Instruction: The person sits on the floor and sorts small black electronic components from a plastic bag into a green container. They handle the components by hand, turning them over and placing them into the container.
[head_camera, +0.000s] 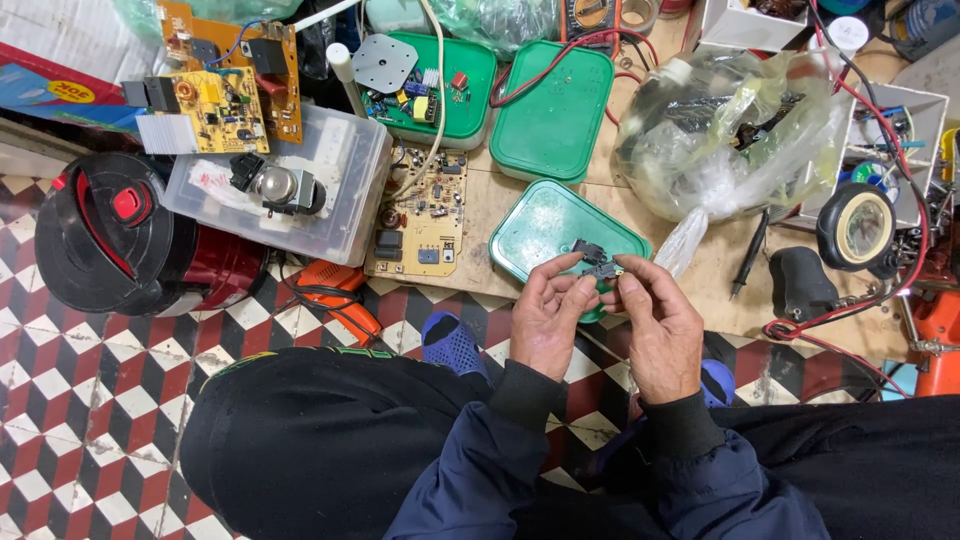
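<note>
Your left hand and right hand both pinch one small black part with the fingertips, just above the green lid at the table edge. A circuit board lies to the left.

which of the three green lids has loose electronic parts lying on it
The far-left green lid, at the top of the bench: small components and a round grey metal plate lie on it. The middle lid carries none.
</note>
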